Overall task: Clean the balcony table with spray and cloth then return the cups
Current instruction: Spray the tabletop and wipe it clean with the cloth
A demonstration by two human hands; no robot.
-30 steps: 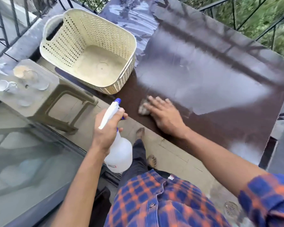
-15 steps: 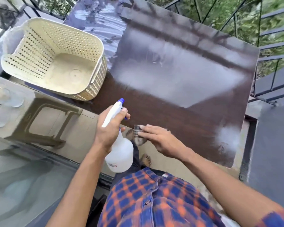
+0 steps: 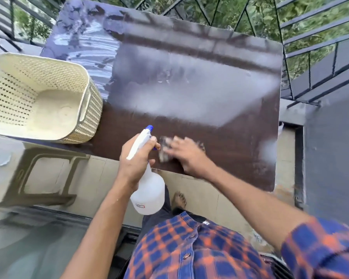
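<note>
Head view: mid-wipe, right hand point(image 3: 186, 156) flat, pressing cloth point(image 3: 164, 150) on table point(image 3: 220, 137) near edge, left hand point(image 3: 136, 158) gripping spray bottle point(image 3: 147, 190); far side streaky, no cups visible to return.

On the table point(image 3: 189, 87), the basket point(image 3: 38, 97) sits at the left edge. Near the front edge lies what seems a cloth point(image 3: 164, 149) under the right hand point(image 3: 186, 154); just left, the left hand point(image 3: 136, 164) holds the spray bottle point(image 3: 147, 190). A stool point(image 3: 44, 178) stands left of the table.

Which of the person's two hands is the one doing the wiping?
The right hand, pressing the cloth flat on the brown table near its front edge. The left hand only grips the white spray bottle.
</note>
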